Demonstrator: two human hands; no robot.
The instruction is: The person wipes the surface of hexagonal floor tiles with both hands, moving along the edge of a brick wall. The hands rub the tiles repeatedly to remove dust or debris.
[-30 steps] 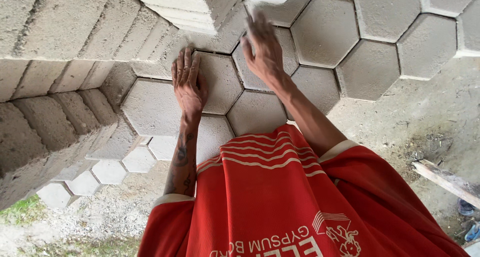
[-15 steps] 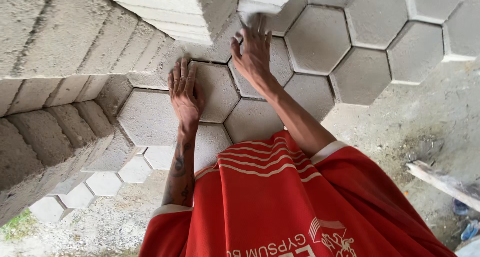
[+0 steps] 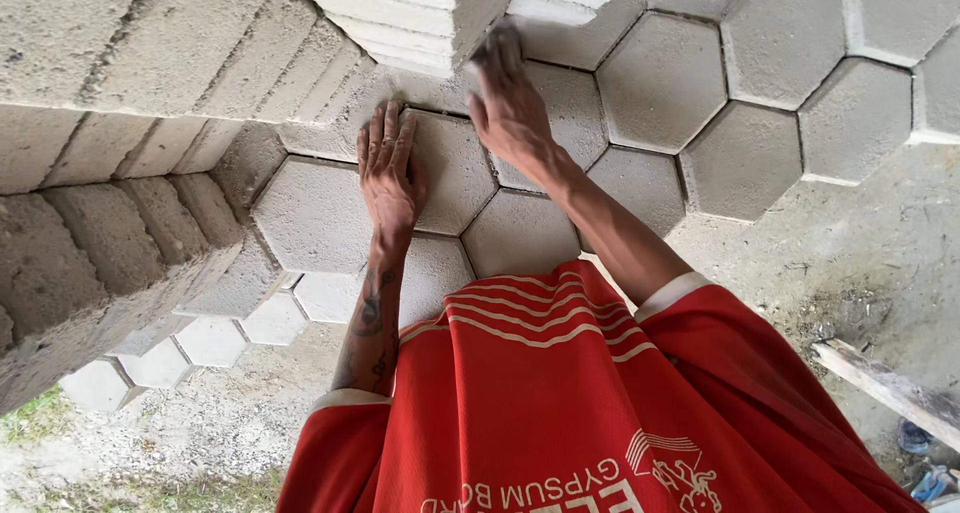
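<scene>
1. The left hand (image 3: 390,173) lies flat, fingers together, holding nothing, palm down on a grey hexagonal paver (image 3: 450,178).
2. The right hand (image 3: 510,103), at 1 o'clock from the left, presses open against the stacked blocks (image 3: 410,13); no grip is closed.
3. The paver sits among the laid pavers (image 3: 740,163), centre of view.
4. A wooden plank (image 3: 880,388) lies at 4 o'clock on bare ground.
</scene>
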